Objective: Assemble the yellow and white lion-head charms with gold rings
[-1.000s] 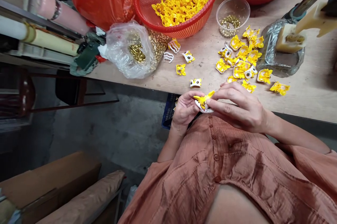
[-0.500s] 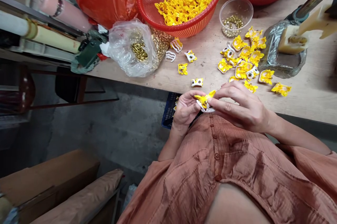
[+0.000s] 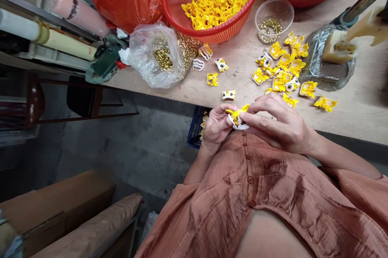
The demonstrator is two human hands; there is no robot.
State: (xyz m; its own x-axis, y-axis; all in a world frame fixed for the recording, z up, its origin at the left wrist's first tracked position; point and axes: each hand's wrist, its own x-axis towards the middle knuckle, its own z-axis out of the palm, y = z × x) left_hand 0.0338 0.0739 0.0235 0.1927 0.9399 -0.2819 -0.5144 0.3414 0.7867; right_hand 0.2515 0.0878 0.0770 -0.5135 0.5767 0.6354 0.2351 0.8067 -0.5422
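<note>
Left hand (image 3: 216, 125) and right hand (image 3: 280, 125), grips pinching opposite sides of a small yellow-and-white plastic animal-head piece (image 3: 238, 118), by the near edge of the pale wooden table (image 3: 359, 118), similar pieces (image 3: 281, 80) clustered farther in, round red mesh basket (image 3: 212, 33) beyond.

Bench (image 3: 241, 63) is lying bare between loose pieces (image 3: 221, 64) and piled cluster (image 3: 281, 80), red basket (image 3: 209, 34) and clear tub (image 3: 274, 6) are crowding behind, wrapped stand (image 3: 314, 45) is blocking the right
</note>
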